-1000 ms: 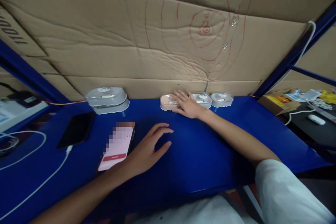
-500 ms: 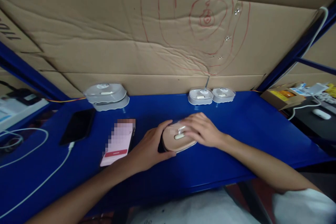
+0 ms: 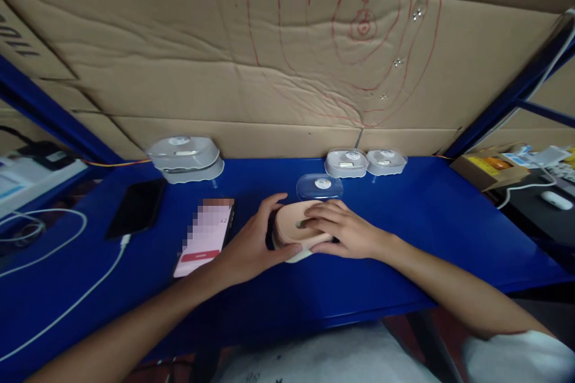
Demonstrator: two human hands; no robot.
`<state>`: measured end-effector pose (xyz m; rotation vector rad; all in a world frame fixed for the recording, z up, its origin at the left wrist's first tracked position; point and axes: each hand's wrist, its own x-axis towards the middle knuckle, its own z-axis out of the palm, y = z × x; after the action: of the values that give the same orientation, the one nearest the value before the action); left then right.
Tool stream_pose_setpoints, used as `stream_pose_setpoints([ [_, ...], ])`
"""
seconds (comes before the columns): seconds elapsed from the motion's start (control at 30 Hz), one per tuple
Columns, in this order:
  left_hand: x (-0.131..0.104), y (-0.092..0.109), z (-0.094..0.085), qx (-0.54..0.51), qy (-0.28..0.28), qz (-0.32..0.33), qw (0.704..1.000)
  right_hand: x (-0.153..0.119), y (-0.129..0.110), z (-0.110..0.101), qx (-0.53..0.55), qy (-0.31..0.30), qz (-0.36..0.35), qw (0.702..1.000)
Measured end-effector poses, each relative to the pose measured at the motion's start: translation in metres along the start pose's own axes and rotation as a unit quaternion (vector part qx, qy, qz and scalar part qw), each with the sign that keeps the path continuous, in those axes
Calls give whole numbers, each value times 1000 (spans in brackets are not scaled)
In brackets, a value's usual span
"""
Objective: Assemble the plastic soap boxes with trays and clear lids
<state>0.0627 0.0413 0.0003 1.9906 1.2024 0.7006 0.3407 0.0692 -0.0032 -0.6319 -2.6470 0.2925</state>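
A peach-coloured oval plastic box [image 3: 288,216] with a paler base sits on the blue table close to its front edge. My left hand [image 3: 256,245] curves around the box's left end, thumb along the front side. Over the right part of the top lie the bent fingers of my right hand [image 3: 350,230], its thumb low at the front. A small notch shows in the top beside those fingertips; whatever lies under them is hidden. Just behind the box rests a clear oval lid [image 3: 308,188] with a round white sticker.
Two grey lidded boxes [image 3: 345,164] stand at the back right, and a stack of similar grey boxes [image 3: 186,158] at the back left. A lit phone [image 3: 206,236] lies left of my hands, beside a dark phone [image 3: 137,206] on a white cable. Cardboard [image 3: 179,72] walls the back.
The clear lid has come off the peach box and now lies behind it. The white tab on top no longer shows. My right hand has shifted slightly down onto the box's right side.
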Motion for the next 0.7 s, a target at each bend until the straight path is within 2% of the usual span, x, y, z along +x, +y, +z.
stream_pose_setpoints([
  [0.1,1,-1,0,8,-14,-15,1000,0,1,2,31,44,28,998],
  [0.23,-1,-3,0,106,-30,-11,994,0,9,3,122,139,92,978],
  [0.37,-3,-3,-2,114,-38,-8,993,1,21,3,239,248,223,912],
  [0.43,-3,-3,-3,80,-16,0,997,1,28,2,253,288,266,884],
  [0.47,-3,-2,-3,48,0,2,999,1,31,2,247,298,274,880],
  [0.53,-2,-1,-5,-52,23,-9,998,-1,33,1,229,306,275,882],
  [0.6,1,1,-8,-170,23,-53,984,-3,28,0,201,291,244,903],
  [0.7,5,4,-12,-305,25,-142,941,-5,12,0,106,216,100,966],
])
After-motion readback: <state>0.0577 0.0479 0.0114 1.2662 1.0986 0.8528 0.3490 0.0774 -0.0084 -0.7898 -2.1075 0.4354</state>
